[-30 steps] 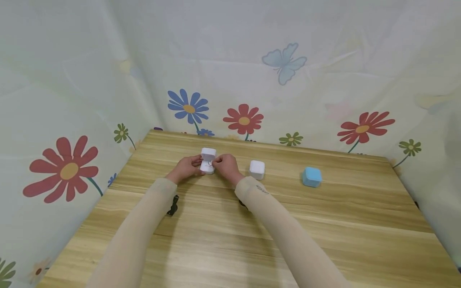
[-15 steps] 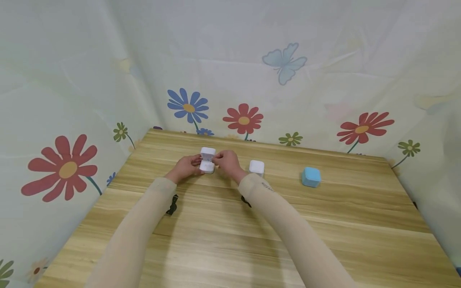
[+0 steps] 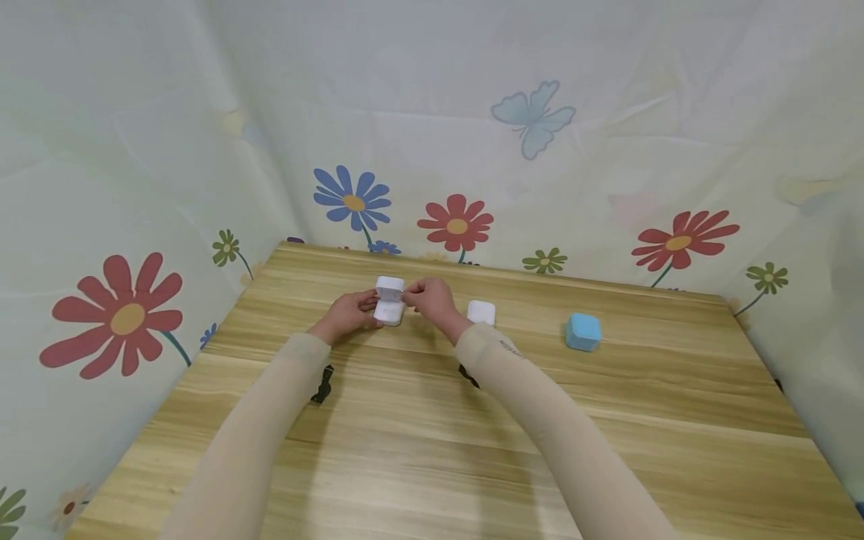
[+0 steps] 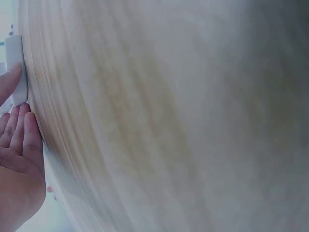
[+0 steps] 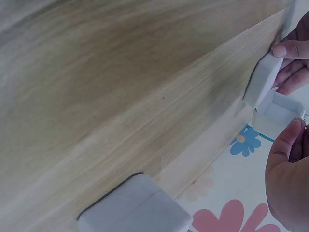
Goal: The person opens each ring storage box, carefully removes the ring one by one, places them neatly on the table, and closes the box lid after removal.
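A small white ring box (image 3: 388, 313) stands on the wooden table with its lid raised at the back. My left hand (image 3: 347, 315) holds its base from the left, thumb on the near side and fingers behind, as the left wrist view shows. At the right of the lid, my right hand (image 3: 432, 301) pinches a small shiny ring (image 5: 306, 118) between thumb and fingertips. It is held above the base, and the fingers hide most of it. In the right wrist view the open lid (image 5: 279, 113) lies right beside these fingertips.
A closed white box (image 3: 481, 313) stands just right of my right hand, partly covered by the sleeve. Farther right is a light blue box (image 3: 583, 331). A flower-printed curtain (image 3: 432, 135) hangs behind the wooden table (image 3: 675, 390).
My right hand has lifted from inside the ring box and drawn slightly up and right, with the ring in its fingers. The left hand has stayed on the box.
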A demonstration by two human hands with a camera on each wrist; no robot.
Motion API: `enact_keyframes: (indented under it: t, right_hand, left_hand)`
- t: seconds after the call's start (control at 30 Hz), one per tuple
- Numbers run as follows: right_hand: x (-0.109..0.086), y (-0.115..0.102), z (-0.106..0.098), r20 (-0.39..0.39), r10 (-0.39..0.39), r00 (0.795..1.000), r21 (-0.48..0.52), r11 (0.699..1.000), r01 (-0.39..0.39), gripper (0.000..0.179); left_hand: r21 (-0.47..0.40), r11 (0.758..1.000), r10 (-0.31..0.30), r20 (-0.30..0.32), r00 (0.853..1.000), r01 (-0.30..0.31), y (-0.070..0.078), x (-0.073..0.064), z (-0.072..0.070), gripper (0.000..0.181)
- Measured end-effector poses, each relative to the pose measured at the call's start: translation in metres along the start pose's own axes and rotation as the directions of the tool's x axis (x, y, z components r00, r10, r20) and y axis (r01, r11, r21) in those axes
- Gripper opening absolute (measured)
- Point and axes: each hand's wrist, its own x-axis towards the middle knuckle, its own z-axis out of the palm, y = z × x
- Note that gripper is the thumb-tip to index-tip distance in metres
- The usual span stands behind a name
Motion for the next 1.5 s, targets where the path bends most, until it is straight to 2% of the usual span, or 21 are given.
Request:
enact_keyframes:
  t: [0.13,0.33,0.53,0.97,1.5]
  right_hand:
    - [-0.002,-0.001,-0.003,0.008,0.006,1.0,0.018,1.0,-0.006,0.023]
    - [-0.004,-0.009,-0.007,0.035,-0.005,0.999,0.088,0.996,0.001,0.024]
    - [-0.005,-0.018,-0.009,0.039,-0.003,0.999,0.054,0.999,0.001,0.022]
    - [-0.013,-0.026,-0.013,0.081,-0.016,0.997,0.057,0.998,0.011,0.022]
    - [-0.024,-0.036,-0.018,0.171,-0.055,0.984,0.071,0.997,0.043,0.02]
  left_hand:
    - [-0.012,1.0,0.021,0.001,1.0,-0.021,0.0,0.0,0.0,0.08]
    - [0.006,1.0,0.016,0.0,1.0,-0.016,0.0,0.001,0.001,0.08]
    - [0.015,1.0,0.007,0.002,1.0,-0.007,0.001,0.0,0.0,0.08]
    - [0.011,1.0,0.011,0.005,1.0,-0.011,0.0,-0.001,0.0,0.08]
    - [0.008,1.0,0.025,0.006,1.0,-0.025,0.004,-0.004,0.001,0.077]
